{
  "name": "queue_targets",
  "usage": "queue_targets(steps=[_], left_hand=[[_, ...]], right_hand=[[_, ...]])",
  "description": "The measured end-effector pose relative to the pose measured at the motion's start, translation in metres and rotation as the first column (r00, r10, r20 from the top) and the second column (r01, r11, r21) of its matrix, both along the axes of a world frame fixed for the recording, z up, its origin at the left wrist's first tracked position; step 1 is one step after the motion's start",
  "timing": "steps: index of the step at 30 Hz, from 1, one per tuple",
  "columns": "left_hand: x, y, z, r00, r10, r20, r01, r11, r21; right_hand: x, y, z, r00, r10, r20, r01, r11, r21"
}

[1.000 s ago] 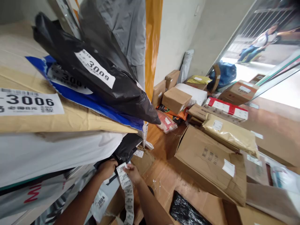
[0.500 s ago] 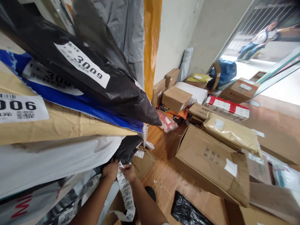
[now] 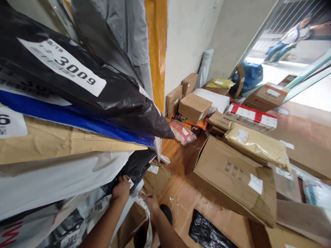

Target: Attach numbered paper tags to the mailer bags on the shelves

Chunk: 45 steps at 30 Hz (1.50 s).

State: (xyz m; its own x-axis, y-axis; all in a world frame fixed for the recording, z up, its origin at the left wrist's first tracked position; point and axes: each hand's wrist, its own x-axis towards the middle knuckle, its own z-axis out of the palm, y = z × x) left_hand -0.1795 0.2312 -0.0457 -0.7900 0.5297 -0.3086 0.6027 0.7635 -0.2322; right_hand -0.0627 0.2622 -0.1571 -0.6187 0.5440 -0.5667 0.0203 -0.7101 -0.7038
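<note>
Low in front of me, my left hand (image 3: 121, 187) has its fingers curled at a small white label (image 3: 131, 183), against a black plastic parcel (image 3: 138, 165). Whether the label is stuck down there is hidden. Just to the right, my right hand (image 3: 150, 202) pinches a long strip of white labels (image 3: 148, 220) that hangs and curls down between my forearms. Stacked above my hands are a white parcel (image 3: 64, 182), a tan padded envelope (image 3: 59, 141), a blue parcel (image 3: 85, 127) and a black bag (image 3: 116, 100) labelled 3009.
A large cardboard box (image 3: 232, 175) lies on the wooden floor at right, with a yellowish mailer (image 3: 258, 144) behind it. A flat black package (image 3: 209, 229) is near the bottom. More boxes line the wall. A person (image 3: 292, 39) sits outside the doorway.
My hands have moved apart, the right one lower with the strip. The strip now hangs twisted, its numbers turned mostly away. My view has shifted slightly right.
</note>
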Motion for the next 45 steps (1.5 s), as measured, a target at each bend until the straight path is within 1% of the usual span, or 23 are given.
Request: queue_targets(steps=[2, 3, 5, 7, 9, 11, 13, 15, 18, 20, 22, 26, 28, 30, 33, 36, 41, 45], left_hand=[[0.002, 0.000, 0.012, 0.998, 0.007, -0.056, -0.004, 0.999, 0.046], [0.001, -0.001, 0.018, 0.997, -0.011, -0.078, 0.016, 0.997, 0.074], [-0.005, 0.000, 0.027, 0.993, -0.112, -0.046, 0.117, 0.985, 0.124], [-0.015, 0.000, 0.031, 0.954, -0.276, 0.117, 0.254, 0.952, 0.170], [-0.029, -0.002, 0.031, 0.873, -0.390, 0.292, 0.339, 0.917, 0.210], [-0.044, -0.007, 0.028, 0.808, -0.433, 0.399, 0.362, 0.900, 0.244], [-0.055, -0.015, 0.026, 0.769, -0.448, 0.456, 0.347, 0.892, 0.290], [-0.062, -0.023, 0.024, 0.761, -0.425, 0.491, 0.288, 0.899, 0.331], [-0.063, -0.030, 0.021, 0.790, -0.322, 0.522, 0.130, 0.919, 0.371], [-0.062, -0.030, 0.018, 0.811, -0.247, 0.531, 0.034, 0.925, 0.378], [-0.060, -0.027, 0.014, 0.823, -0.201, 0.531, -0.015, 0.927, 0.374], [-0.062, -0.022, 0.004, 0.842, -0.162, 0.515, -0.036, 0.935, 0.353], [-0.062, -0.020, 0.001, 0.840, -0.154, 0.520, -0.042, 0.938, 0.345], [-0.062, -0.020, 0.000, 0.823, -0.159, 0.545, -0.047, 0.938, 0.344], [-0.060, -0.019, 0.002, 0.796, -0.146, 0.587, -0.081, 0.936, 0.343], [-0.059, -0.020, 0.002, 0.794, -0.111, 0.598, -0.128, 0.931, 0.343], [-0.057, -0.022, -0.002, 0.821, -0.101, 0.562, -0.136, 0.922, 0.363], [-0.057, -0.024, -0.003, 0.841, -0.089, 0.534, -0.130, 0.925, 0.358]], right_hand=[[0.014, 0.010, 0.009, 0.999, 0.021, -0.030, -0.022, 0.999, -0.040], [0.019, 0.015, 0.014, 0.998, 0.033, -0.054, -0.036, 0.998, -0.060], [0.023, 0.028, 0.025, 0.991, 0.065, -0.119, -0.076, 0.993, -0.087], [0.018, 0.041, 0.035, 0.977, 0.097, -0.189, -0.116, 0.989, -0.091], [0.004, 0.052, 0.042, 0.964, 0.116, -0.241, -0.137, 0.988, -0.074], [-0.014, 0.058, 0.046, 0.956, 0.120, -0.266, -0.137, 0.990, -0.043], [-0.032, 0.058, 0.047, 0.953, 0.131, -0.275, -0.139, 0.990, -0.008], [-0.046, 0.052, 0.046, 0.949, 0.156, -0.272, -0.155, 0.988, 0.025], [-0.059, 0.041, 0.042, 0.956, 0.173, -0.238, -0.161, 0.985, 0.069], [-0.063, 0.036, 0.039, 0.970, 0.153, -0.191, -0.136, 0.985, 0.103], [-0.065, 0.033, 0.037, 0.985, 0.119, -0.124, -0.101, 0.984, 0.146], [-0.070, 0.031, 0.037, 1.000, 0.028, 0.013, -0.031, 0.973, 0.229], [-0.072, 0.031, 0.039, 0.999, -0.004, 0.033, -0.005, 0.967, 0.256], [-0.072, 0.031, 0.041, 1.000, -0.003, -0.001, 0.003, 0.965, 0.261], [-0.069, 0.031, 0.044, 0.994, 0.048, -0.103, -0.024, 0.974, 0.227], [-0.064, 0.032, 0.045, 0.983, 0.083, -0.167, -0.049, 0.979, 0.197], [-0.061, 0.032, 0.043, 0.975, 0.115, -0.188, -0.078, 0.979, 0.190], [-0.061, 0.032, 0.042, 0.977, 0.132, -0.168, -0.096, 0.974, 0.207]])
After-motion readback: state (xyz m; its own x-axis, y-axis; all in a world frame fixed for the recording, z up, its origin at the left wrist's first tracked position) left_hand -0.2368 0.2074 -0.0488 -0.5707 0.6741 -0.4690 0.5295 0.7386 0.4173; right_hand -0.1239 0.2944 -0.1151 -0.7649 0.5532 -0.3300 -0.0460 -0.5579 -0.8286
